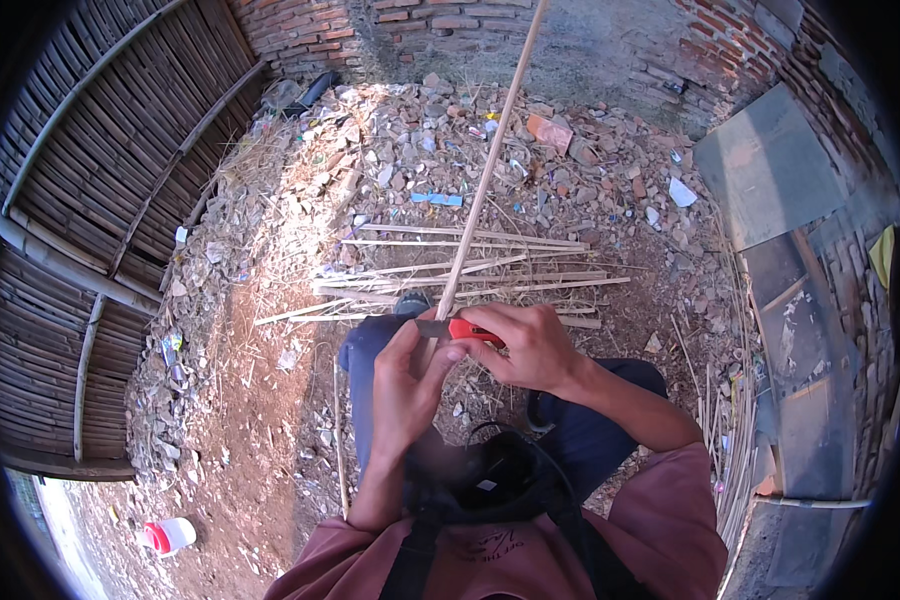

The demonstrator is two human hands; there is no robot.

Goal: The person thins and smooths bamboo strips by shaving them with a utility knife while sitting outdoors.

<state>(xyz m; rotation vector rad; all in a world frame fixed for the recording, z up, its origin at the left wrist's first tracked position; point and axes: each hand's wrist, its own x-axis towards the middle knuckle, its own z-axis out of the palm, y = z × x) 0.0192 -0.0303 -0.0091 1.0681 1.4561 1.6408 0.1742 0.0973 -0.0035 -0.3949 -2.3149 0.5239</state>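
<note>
A long, thin bamboo strip (492,165) slants up and away from my lap toward the wall. My left hand (402,385) pinches its near end between thumb and fingers. My right hand (530,345) is closed around the red handle of a knife (475,332). The knife's blade (432,327) lies across the strip, close to my left fingertips. My right thumb meets the strip beside the blade. Just beyond my hands, several cut bamboo strips (470,265) lie in a loose pile on the ground.
Rubble (410,150) covers the ground up to a brick wall (450,40). A bamboo-slat wall (80,190) stands at left. Boards (780,165) lean at right, near more long strips (735,440). A white container with a red lid (173,536) is at lower left.
</note>
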